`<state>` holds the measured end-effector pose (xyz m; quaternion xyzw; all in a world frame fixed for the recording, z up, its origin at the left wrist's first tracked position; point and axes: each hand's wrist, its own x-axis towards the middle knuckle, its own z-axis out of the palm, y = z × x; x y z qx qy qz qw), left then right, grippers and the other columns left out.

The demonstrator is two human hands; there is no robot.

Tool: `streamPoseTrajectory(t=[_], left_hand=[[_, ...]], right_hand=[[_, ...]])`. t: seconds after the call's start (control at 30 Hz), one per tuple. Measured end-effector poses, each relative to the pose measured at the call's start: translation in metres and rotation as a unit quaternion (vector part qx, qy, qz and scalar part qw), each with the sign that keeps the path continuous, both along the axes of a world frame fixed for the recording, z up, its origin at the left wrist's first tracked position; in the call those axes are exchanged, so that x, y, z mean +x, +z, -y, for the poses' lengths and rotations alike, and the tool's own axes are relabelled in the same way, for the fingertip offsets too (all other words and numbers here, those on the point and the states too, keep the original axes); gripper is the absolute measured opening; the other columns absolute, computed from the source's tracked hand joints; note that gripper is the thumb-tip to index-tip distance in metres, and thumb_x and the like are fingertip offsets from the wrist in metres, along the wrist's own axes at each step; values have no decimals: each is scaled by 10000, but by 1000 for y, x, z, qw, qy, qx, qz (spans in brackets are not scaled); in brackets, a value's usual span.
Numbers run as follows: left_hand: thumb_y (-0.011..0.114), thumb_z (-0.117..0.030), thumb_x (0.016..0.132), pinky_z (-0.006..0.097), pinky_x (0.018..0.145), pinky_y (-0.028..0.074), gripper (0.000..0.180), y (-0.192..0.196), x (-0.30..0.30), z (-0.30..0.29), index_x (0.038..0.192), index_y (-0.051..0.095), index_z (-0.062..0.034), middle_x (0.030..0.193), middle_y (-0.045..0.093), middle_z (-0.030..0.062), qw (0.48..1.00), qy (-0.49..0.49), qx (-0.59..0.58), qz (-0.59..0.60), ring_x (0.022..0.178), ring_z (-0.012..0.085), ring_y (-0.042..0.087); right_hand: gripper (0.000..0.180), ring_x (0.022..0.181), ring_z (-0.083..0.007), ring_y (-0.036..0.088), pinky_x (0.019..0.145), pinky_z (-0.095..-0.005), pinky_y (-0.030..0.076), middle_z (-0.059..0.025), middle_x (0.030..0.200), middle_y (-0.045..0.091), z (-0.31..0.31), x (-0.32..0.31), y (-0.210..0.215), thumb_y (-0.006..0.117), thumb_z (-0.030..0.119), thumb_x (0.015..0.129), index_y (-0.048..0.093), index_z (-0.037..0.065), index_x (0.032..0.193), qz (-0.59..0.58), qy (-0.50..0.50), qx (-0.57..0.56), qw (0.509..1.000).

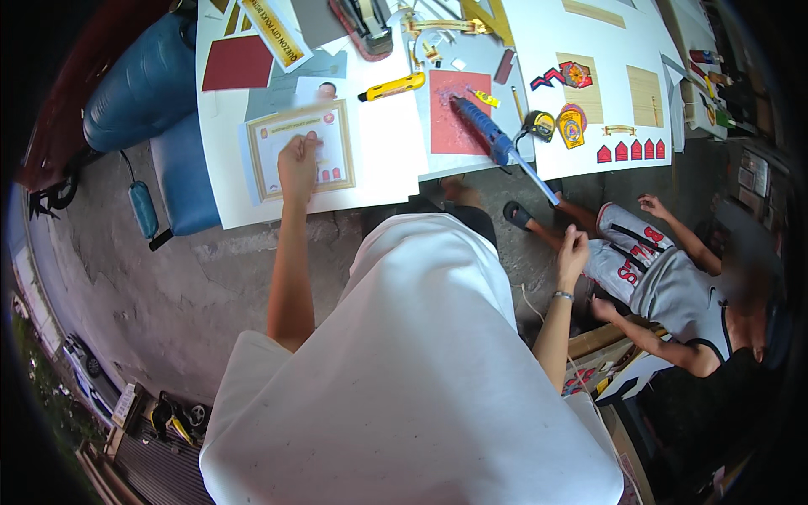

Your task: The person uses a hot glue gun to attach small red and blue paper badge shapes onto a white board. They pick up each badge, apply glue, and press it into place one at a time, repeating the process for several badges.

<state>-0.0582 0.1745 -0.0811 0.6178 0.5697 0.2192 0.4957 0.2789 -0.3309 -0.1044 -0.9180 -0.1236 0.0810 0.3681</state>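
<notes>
My left hand [298, 170] is closed, fingers curled together, over a gold-bordered certificate [268, 165] near the table's front edge. Whatever its fingertips pinch, if anything, is too small to make out. Off the table's front edge, my right hand [573, 254] hangs in the air with its fingers pressed together; I cannot see what is in them. A blue glue gun [484, 129] lies on a red sheet [446, 94] with glue strands, its pale glue stick [536, 181] jutting past the edge. A yellow cutter knife [392, 87] lies behind the certificate.
To the right on the white table [539, 156] are a tape measure [539, 125], a yellow badge patch [571, 128] and several small red emblems [633, 151]. A tape dispenser [364, 27] stands behind. A person [665, 269] sits at right, a blue padded seat [139, 84] at left.
</notes>
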Motion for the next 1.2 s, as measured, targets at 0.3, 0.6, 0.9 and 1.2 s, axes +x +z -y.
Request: streamPoseTrajectory(t=[0.3,0.6,0.9,1.2], left_hand=[[577,-359,1065,238,489,345,430,39,32,64,875,708,4,702,604,13,966,-97,-201,130,560,67,467],[392,-457,1084,275,489,339,547,172,212,141,873,608,0,616,502,52,763,-117,-41,634,500,140,396],[242,-546,1059,307,453,323,644,183,214,138,828,567,-40,493,319,-4,725,208,-106,648,441,146,305],[403,-554,1020,281,456,214,559,173,141,76,856,593,-54,569,338,3,713,167,-64,678,513,122,265]], right_hand=[[211,751,-77,557,643,-254,477,-47,937,642,-181,95,126,585,221,1078,625,16,1101,-34,163,199,966],[896,1484,-291,387,1238,-412,248,-193,1623,362,-313,-8,196,280,676,1048,344,-70,1538,-546,476,399,561],[746,1583,-294,154,1261,-388,146,-181,1716,134,-303,-33,192,271,478,1121,121,-51,1625,-410,541,360,640],[613,1553,-322,276,1202,-379,325,-159,1725,125,-302,-71,186,376,308,1129,191,5,1628,-357,630,285,628]])
